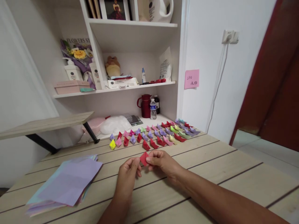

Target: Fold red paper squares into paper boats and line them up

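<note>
Both hands pinch a small folded red paper (144, 158) just above the wooden table (224, 165). My left hand (128, 175) grips its left edge with thumb and fingers. My right hand (161, 162) holds its right side, fingers curled. Just beyond the hands lie rows of several small folded paper boats (154, 135) in red, purple, pink, green and yellow. A stack of flat coloured paper sheets (67, 182), lilac on top, lies to the left of my left hand.
Behind the table stands a white shelf unit (130, 56) with bottles, a red jug (145, 105), a water bottle (153, 109) and boxes. A raised wooden board (46, 123) sits at the left. A pink sticky note (191, 79) and a wall socket (230, 36) are on the right wall.
</note>
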{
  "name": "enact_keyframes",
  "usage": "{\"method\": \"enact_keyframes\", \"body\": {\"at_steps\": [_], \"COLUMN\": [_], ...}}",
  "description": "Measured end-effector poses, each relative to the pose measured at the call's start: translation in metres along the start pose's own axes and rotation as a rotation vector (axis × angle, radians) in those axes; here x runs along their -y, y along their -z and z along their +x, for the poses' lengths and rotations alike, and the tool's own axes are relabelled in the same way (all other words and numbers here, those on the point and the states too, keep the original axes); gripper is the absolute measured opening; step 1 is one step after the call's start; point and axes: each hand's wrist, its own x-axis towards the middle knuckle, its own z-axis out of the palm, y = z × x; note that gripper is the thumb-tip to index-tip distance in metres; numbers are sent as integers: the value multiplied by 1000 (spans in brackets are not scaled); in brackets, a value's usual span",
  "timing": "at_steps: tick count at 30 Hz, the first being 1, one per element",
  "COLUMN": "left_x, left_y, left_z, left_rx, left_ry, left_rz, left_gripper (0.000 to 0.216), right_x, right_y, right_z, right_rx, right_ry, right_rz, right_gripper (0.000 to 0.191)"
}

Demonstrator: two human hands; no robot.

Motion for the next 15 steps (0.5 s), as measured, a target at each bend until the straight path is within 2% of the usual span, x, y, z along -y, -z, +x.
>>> {"method": "enact_keyframes", "body": {"at_steps": [3, 7, 15], "left_x": [1, 1, -1], "left_y": [-3, -6, -12], "left_z": [-2, -3, -9], "left_rx": [-44, -21, 12], "left_ry": [-4, 17, 39], "left_rz": [-73, -119, -115], "left_gripper": [42, 45, 38], "right_x": [-6, -9, -11], "right_y": [3, 9, 8], "right_z": [4, 6, 5], "right_rx": [-47, -68, -59], "right_ry": [-41, -80, -106], "right_rz": [103, 207, 241], "right_gripper": [31, 25, 22]}}
